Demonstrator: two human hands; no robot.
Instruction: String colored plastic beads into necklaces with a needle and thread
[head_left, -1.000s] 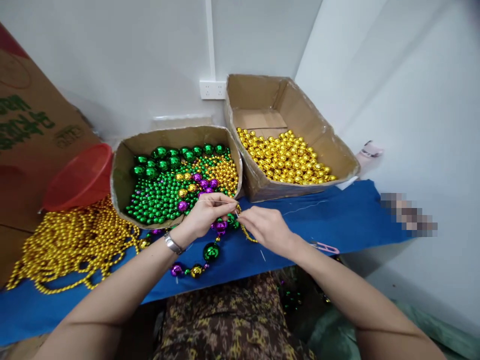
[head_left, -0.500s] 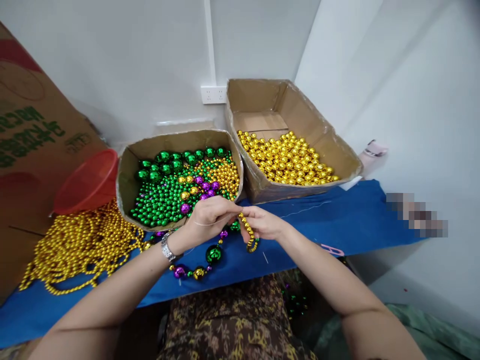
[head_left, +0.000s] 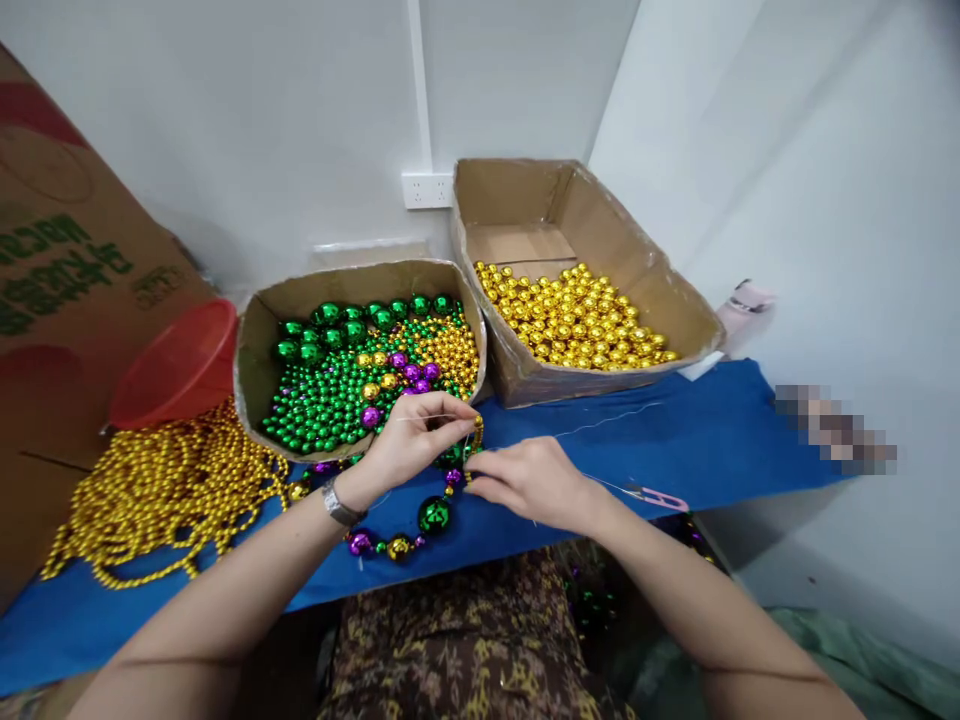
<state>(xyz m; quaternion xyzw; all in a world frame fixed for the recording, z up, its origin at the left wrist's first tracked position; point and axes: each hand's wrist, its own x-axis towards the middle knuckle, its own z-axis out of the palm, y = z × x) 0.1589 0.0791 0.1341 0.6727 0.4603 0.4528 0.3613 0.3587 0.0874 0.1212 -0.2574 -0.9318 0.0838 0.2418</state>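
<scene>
My left hand (head_left: 416,437), with a metal watch on its wrist, pinches a white thread and the top of a short gold bead strand (head_left: 478,432) between thumb and fingers. Just below and to the right, my right hand (head_left: 536,482) is closed, its fingertips pinched at the strand's lower part; the exact grip is partly hidden. Under my hands on the blue cloth lies a necklace of large and small beads, with a big green bead (head_left: 434,516), a purple bead (head_left: 361,542) and a gold bead (head_left: 399,547).
A cardboard box (head_left: 251,375) holds green, gold and purple beads; another box (head_left: 517,385) holds gold beads. Gold bead strands (head_left: 161,485) are heaped at left beside a red basin (head_left: 176,365). Pink-handled snips (head_left: 660,498) lie on the blue cloth (head_left: 720,440) at right.
My right hand has moved down and slightly right, its fingers now curled downward. The gold strand that hung by the right hand now hangs from my left fingertips. The snips show more fully.
</scene>
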